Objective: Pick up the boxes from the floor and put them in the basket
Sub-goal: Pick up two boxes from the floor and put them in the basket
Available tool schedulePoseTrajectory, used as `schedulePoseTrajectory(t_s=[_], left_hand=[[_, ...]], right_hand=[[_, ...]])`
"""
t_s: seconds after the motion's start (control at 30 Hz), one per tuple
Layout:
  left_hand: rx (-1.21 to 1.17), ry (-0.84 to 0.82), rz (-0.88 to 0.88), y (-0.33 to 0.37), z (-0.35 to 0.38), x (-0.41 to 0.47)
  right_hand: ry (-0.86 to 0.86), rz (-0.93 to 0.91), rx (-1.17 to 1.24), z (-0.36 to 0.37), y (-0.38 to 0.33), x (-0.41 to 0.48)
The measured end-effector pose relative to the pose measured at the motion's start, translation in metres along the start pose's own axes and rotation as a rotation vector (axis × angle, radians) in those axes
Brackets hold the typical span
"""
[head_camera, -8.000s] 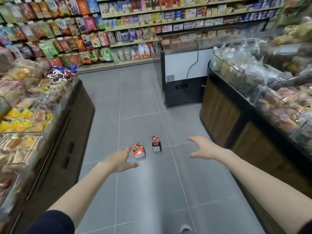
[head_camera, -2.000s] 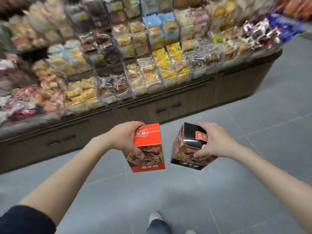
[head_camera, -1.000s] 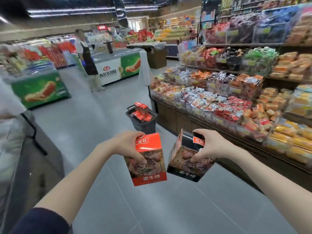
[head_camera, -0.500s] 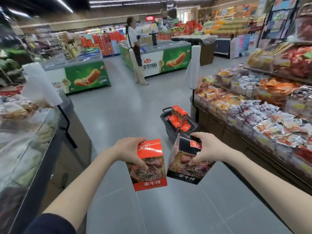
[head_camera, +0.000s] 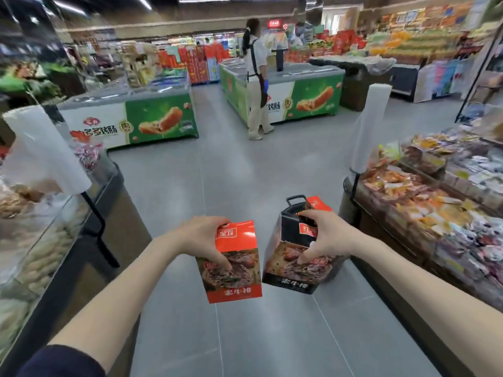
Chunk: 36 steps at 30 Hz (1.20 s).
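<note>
My left hand grips a red box by its top, held upright at waist height. My right hand grips a black box of the same kind, tilted a little to the left. The two boxes hang side by side, nearly touching. Behind the black box stands the dark basket on the floor, mostly hidden; only its handle, part of its rim and one red box inside it show.
A snack counter runs along the right, a glass-fronted counter along the left. A white bag roll stands on a pole by the basket. A person stands at green freezers farther down the grey aisle.
The view has turned and moved forward along the aisle. The basket has come closer and is now mostly hidden behind the black box. Both hands keep the same hold on their boxes.
</note>
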<state>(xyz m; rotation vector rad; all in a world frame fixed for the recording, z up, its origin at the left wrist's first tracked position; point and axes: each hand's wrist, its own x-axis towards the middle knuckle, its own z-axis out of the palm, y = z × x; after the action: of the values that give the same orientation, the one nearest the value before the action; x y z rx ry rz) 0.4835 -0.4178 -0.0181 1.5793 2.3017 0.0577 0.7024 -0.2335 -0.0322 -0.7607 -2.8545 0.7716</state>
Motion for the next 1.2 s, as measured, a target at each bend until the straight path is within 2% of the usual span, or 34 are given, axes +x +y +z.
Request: schedulePoseTrajectory(t_s=[0.2, 0.47, 0.93, 1.07, 1.2], left_hand=[[0.068, -0.018, 0.066, -0.068, -0.056, 0.118], [0.121, -0.081, 0.183, -0.113, -0.106, 0.268], [0.181, -0.175, 0.361, -0.117, -0.103, 0.572], [0.207, -0.21, 0.406, -0.115, -0.101, 0.644], [0.249, -0.274, 0.49, -0.103, -0.089, 0.714]], right_hand=[[0.036, 0.069, -0.04, -0.01, 0.009, 0.118], [0.099, 0.201, -0.023, -0.026, 0.041, 0.235], [0.062, 0.426, 0.038, -0.039, 0.206, 0.421], [0.076, 0.49, 0.012, -0.054, 0.244, 0.453], [0.094, 0.631, 0.052, -0.054, 0.281, 0.472]])
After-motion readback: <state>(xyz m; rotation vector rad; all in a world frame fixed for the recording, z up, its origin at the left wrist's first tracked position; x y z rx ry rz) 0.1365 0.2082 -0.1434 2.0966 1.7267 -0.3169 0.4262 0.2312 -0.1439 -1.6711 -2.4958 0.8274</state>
